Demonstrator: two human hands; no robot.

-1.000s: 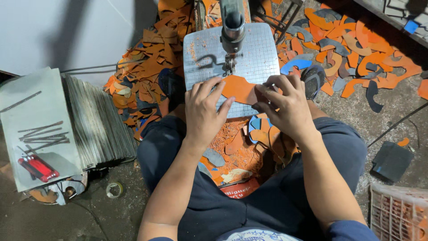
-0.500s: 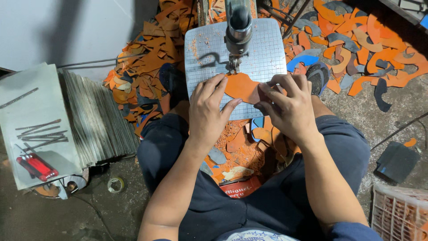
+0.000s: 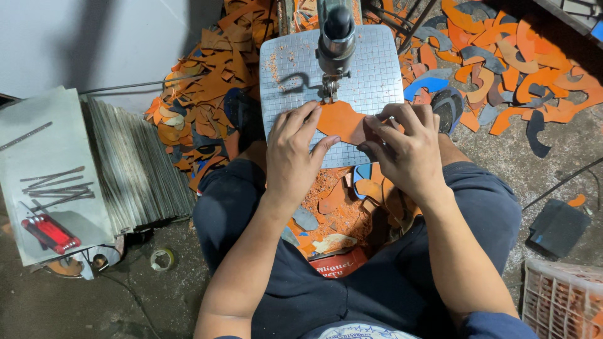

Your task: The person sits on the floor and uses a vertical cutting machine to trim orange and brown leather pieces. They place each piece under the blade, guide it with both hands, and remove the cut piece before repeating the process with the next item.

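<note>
Head view shows our left hand (image 3: 292, 154) and right hand (image 3: 408, 150) pressing 1 orange sheet piece (image 3: 342, 120) flat on the gridded saw plate (image 3: 295, 69), fingers flanking the blade (image 3: 330, 94) to steady it.

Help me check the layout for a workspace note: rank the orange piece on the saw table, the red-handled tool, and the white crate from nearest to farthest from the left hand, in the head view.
1. Orange piece: under the left hand fingertips, on the gridded table.
2. Red-handled tool: far left, on the stacked sheets.
3. White crate: bottom right corner.
</note>
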